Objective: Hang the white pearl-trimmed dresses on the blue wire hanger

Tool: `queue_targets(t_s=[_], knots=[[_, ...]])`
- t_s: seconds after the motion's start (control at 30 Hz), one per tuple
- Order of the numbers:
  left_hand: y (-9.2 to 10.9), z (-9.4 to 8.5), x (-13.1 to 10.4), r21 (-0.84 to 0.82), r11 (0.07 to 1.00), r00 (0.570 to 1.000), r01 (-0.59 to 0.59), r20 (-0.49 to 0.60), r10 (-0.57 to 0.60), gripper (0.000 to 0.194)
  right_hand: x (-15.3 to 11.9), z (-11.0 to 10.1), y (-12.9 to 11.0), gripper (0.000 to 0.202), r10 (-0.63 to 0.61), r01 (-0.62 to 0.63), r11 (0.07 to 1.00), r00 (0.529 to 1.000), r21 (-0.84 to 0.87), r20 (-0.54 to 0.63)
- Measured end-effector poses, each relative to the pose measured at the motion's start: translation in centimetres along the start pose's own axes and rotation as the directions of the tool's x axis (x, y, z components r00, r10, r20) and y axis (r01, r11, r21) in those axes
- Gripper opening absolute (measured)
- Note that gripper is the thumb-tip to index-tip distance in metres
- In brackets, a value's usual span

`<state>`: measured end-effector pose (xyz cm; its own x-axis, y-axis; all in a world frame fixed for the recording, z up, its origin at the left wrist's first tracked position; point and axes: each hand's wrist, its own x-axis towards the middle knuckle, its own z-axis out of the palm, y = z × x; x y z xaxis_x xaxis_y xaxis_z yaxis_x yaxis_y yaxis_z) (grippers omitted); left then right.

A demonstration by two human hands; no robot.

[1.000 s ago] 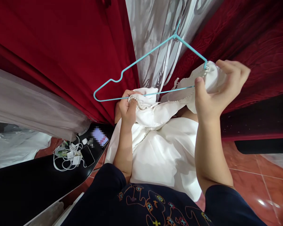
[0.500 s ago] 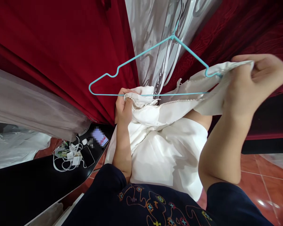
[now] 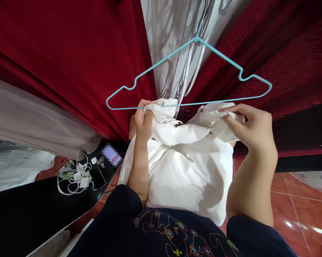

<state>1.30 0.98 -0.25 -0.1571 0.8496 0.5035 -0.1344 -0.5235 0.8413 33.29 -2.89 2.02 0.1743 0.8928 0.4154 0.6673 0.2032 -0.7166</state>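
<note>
The white dress (image 3: 187, 178) lies spread over my lap, its pearl-trimmed top gathered up between my two hands. My left hand (image 3: 143, 121) is closed around a fold of the beaded edge, with the lower bar of the light blue hanger (image 3: 196, 39) passing behind or through its grip; I cannot tell which. My right hand (image 3: 250, 123) pinches the other side of the dress top between thumb and fingers, just below the hanger's right end, which sticks out over the cloth. Red drapery (image 3: 78, 53) hangs to both sides, with sheer whitish fabric (image 3: 166, 43) between. On the black bench (image 3: 38, 207) to my left, tangled white cables (image 3: 70, 191) lie beside a dark-screened phone (image 3: 98, 177).
</note>
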Motion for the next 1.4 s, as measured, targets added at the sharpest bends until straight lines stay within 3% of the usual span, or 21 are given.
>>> queue_targets(t_s=[0.1, 0.17, 0.23, 0.33, 0.43, 0.5, 0.6, 0.67, 0.73, 0.87, 1.0, 1.13, 1.33, 1.4], knots=[[-0.2, 0.0, 0.0, -0.023, 1.000, 1.000, -0.020, 0.021, 0.020, 0.040, -1.3, -0.1, -3.2, 0.016, -0.305, 0.307, 0.951, 0.951, 0.043, -0.049], [-0.3, 0.0, -0.1, -0.033, 0.999, 0.999, -0.014, 0.030, 0.015, 0.039, -1.5, 0.9, -5.1, 0.016, -0.387, 0.404, 0.912, 0.907, 0.077, -0.167], [-0.4, 0.0, -0.1, -0.047, 0.999, 0.999, 0.001, 0.033, 0.000, 0.039, -1.3, 2.6, -6.5, 0.024, -0.411, 0.440, 0.889, 0.889, 0.124, -0.203], [-0.5, 0.0, -0.3, -0.080, 0.997, 0.999, 0.006, 0.038, -0.003, 0.034, -1.3, 5.7, -7.5, 0.029, -0.374, 0.397, 0.893, 0.917, 0.212, -0.140], [-0.3, -0.5, -0.3, -0.052, 0.998, 0.997, 0.046, 0.061, -0.043, 0.030, -1.6, 8.0, -7.2, 0.022, -0.302, 0.342, 0.905, 0.935, 0.253, -0.185], [0.0, -1.4, -0.1, 0.026, 0.998, 0.992, 0.057, 0.111, -0.060, 0.029, -1.9, 8.6, -6.7, 0.023, -0.272, 0.328, 0.909, 0.935, 0.258, -0.229], [0.4, -3.6, 0.5, 0.171, 0.985, 0.991, -0.029, 0.133, 0.006, 0.027, -1.7, 8.6, -6.1, 0.027, -0.255, 0.318, 0.913, 0.933, 0.254, -0.254], [0.5, -5.6, 0.8, 0.265, 0.963, 0.997, -0.044, 0.065, 0.027, 0.026, -1.4, 8.4, -6.0, 0.027, -0.256, 0.328, 0.910, 0.926, 0.253, -0.277], [0.5, -7.4, 0.9, 0.323, 0.946, 0.999, 0.013, -0.041, 0.000, 0.026, -1.1, 8.3, -5.9, 0.025, -0.259, 0.337, 0.906, 0.919, 0.254, -0.297], [0.2, -9.6, 1.2, 0.308, 0.950, 0.958, 0.056, -0.283, 0.035, 0.031, -1.0, 8.4, -5.8, 0.018, -0.242, 0.324, 0.908, 0.923, 0.267, -0.299], [0.8, -9.0, 2.0, 0.374, 0.927, 0.896, -0.002, -0.412, 0.168, 0.023, -1.3, 8.6, -5.9, 0.014, -0.239, 0.321, 0.899, 0.929, 0.297, -0.282], [2.6, -8.3, 3.4, 0.410, 0.907, 0.870, -0.092, -0.410, 0.274, 0.021, -1.3, 8.8, -6.0, 0.014, -0.247, 0.326, 0.893, 0.931, 0.311, -0.269], [5.7, -8.4, 5.4, 0.444, 0.891, 0.819, -0.093, -0.475, 0.322, 0.015, -1.3, 8.8, -6.1, 0.014, -0.217, 0.293, 0.908, 0.941, 0.299, -0.260], [6.5, -7.8, 5.9, 0.455, 0.883, 0.826, -0.112, -0.451, 0.337, 0.011, -1.2, 8.7, -6.0, 0.014, -0.207, 0.281, 0.918, 0.941, 0.280, -0.268]])
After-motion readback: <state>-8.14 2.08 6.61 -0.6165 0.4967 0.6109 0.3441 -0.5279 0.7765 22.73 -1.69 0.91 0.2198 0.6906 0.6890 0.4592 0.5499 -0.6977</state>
